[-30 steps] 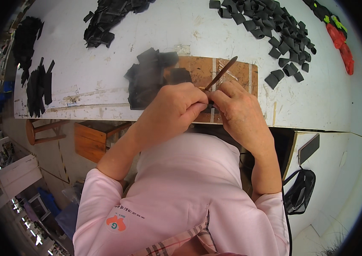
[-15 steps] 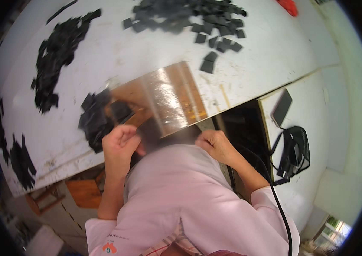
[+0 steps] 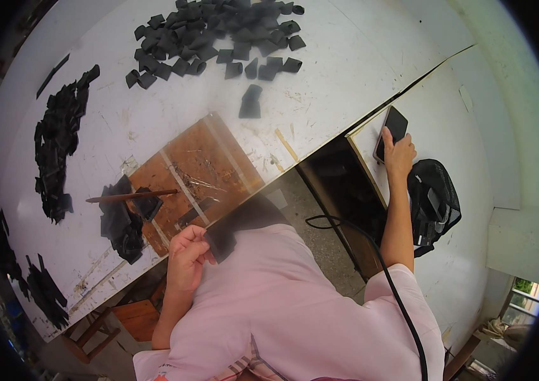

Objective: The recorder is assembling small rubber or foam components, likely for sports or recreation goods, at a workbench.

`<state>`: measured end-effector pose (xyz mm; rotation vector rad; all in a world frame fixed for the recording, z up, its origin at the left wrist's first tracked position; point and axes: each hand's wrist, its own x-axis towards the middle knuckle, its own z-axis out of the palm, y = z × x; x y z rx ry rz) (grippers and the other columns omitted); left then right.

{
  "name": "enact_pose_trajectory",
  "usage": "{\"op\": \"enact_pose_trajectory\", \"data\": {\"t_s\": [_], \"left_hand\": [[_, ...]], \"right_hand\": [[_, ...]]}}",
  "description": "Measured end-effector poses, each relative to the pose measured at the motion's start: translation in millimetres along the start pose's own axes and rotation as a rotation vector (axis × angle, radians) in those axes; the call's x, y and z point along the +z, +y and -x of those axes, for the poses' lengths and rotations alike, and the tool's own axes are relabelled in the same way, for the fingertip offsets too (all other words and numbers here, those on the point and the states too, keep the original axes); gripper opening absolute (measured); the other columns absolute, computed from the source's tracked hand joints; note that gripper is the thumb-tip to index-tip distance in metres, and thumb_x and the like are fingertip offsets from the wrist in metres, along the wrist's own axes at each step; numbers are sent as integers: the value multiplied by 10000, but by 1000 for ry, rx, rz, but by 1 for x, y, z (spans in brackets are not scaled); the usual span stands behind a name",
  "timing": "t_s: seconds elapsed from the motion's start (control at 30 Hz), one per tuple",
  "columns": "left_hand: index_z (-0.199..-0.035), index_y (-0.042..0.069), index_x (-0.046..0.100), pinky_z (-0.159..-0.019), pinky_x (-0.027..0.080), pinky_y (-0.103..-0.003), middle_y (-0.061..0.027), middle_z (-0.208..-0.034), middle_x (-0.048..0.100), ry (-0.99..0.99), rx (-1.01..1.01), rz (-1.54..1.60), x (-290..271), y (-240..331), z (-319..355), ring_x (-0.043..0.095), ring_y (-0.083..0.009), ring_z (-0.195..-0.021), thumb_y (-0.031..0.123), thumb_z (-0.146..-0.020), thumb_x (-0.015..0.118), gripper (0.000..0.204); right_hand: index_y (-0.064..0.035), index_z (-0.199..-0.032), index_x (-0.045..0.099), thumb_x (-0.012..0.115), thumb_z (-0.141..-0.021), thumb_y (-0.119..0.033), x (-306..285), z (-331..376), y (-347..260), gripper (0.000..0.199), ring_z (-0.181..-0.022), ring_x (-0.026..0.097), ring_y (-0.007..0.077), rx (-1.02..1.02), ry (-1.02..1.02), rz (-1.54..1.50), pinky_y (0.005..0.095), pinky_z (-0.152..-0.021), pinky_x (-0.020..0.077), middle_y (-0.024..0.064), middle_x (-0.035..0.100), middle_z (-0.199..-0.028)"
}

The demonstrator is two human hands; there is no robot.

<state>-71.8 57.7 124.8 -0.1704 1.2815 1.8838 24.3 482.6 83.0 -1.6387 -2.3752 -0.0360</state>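
One phone [image 3: 391,131], dark and flat, lies at two o'clock on the worktop [image 3: 345,70] under the right hand [image 3: 400,154], fingers laid open on it; left hand [image 3: 188,257], at seven o'clock, pinches one black piece [image 3: 220,243]; one brown stick [image 3: 131,197] at nine

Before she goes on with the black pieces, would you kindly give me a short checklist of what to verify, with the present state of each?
1. Left hand grips a black piece at the table edge: ok.
2. Right hand free for the work: not ok, it rests on the dark phone on the side table.
3. Thin brown tool within reach: ok, it lies unheld across the small black stack by the wooden board.
4. Board surface usable: ok, mostly bare.
5. Pile of black pieces at the far table side: ok, apart from the board.
6. Black cable clear of the arms: cannot tell.
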Motion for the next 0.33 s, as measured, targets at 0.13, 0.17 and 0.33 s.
{"op": "enact_pose_trajectory", "data": {"t_s": [0.13,0.17,0.33], "left_hand": [[-802,-8,526,-504,434,-213,-63,-724,577,60,11,-19,-1,-2,6,538,-116,-571,-12,-734,447,105],[-802,-8,526,-504,434,-213,-63,-724,577,61,15,-23,-2,-3,7,538,-116,-571,-12,-734,447,105],[-804,-9,531,-532,463,-226,-85,-741,593,49,-10,145,-10,-8,9,560,-139,-584,10,-741,473,88]], "right_hand": [[81,-1080,419,627,-673,-483,8,-6,-13,725,-994,459,372,98,-54,11,454,-814,395,250,508,-1024],[74,-1118,408,636,-658,-475,7,-7,-15,752,-999,463,382,147,-84,5,450,-822,397,252,512,-1036],[-22,-1201,399,643,-647,-447,5,-4,-15,740,-1027,459,387,157,-31,-82,445,-850,386,196,519,-1106]]}}
